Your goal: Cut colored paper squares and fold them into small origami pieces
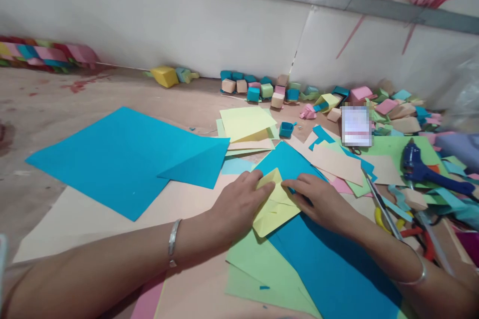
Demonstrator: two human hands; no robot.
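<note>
A piece of yellow paper [270,217] with crossing fold lines lies between my hands, over blue and green sheets. My left hand [241,204] grips its left edge, thumb on top near the far corner. At the right edge my right hand [316,199] pinches the paper between thumb and fingers. Beneath them spreads a large blue sheet [329,264], with pale green paper [262,264] showing nearer me. Another big blue sheet [123,159], one corner folded over, lies to the left. Beyond my hands is a stack of pale yellow paper [247,122].
Small folded paper boxes [253,93] line the wall, with a yellow box [164,76] farther left. A blue glue gun [411,162] and scissors [381,204] lie on the right among paper scraps. A tiny blue box [286,129] sits past my hands.
</note>
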